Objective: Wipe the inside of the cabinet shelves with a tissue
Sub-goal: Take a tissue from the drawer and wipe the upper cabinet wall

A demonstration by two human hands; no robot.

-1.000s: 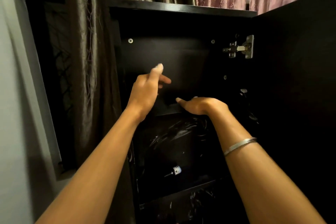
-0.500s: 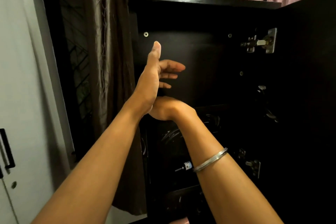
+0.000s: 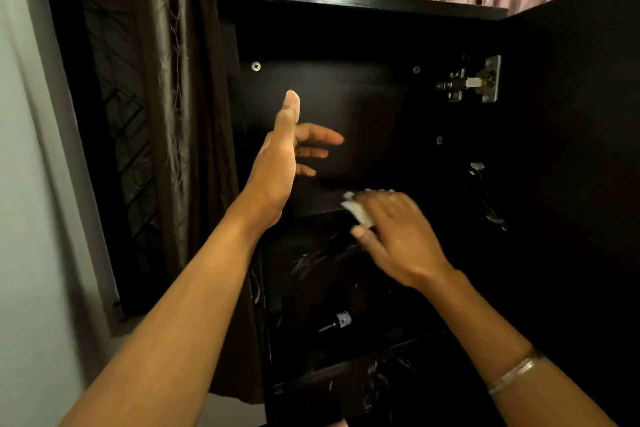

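Upper shelf point(image 3: 322, 208) seemingly bare, tangled cables point(image 3: 322, 260) below, door point(image 3: 571, 149) open

Matt dark wood cabinet point(image 3: 346, 107) — soft white tissue point(image 3: 358, 213) (paper), metal hinge point(image 3: 474, 81).

I have a single view, from the camera worn on the person's head. It faces forward, tilted slightly up into the open dark cabinet point(image 3: 346, 107), close enough that both forearms run in from the bottom corners and fill much of the lower picture. The left hand point(image 3: 280, 163) and right hand point(image 3: 398, 229) sit near the centre, at arm's reach from the lens. The wide angle bends the edges: the open door point(image 3: 571, 184) spreads across the right, the curtain point(image 3: 173, 80) and a pale wall point(image 3: 31, 218) across the left. The cabinet's top edge runs near the upper border.
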